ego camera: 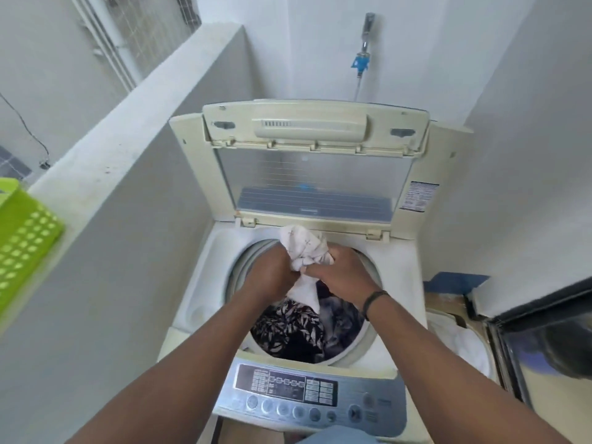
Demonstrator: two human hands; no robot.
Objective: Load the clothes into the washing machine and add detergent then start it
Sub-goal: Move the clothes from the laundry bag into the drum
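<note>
A cream top-loading washing machine [198,293] stands in front of me with its folding lid [317,174] raised against the back wall. Dark patterned clothes [288,328] and a greyish garment [339,318] lie in the drum. Above the drum's far side, my left hand [272,274] and my right hand [339,270] are both closed on a bunched white cloth [304,245] with small marks. The cloth's lower end hangs into the drum. The grey control panel [307,395] with round buttons runs along the near edge.
A lime green perforated basket [22,245] sits on the low white wall at the left. A tap with a blue fitting [362,62] is on the back wall. At the right stand a white bag-like bundle [458,344] and a dark-framed glass panel [541,347].
</note>
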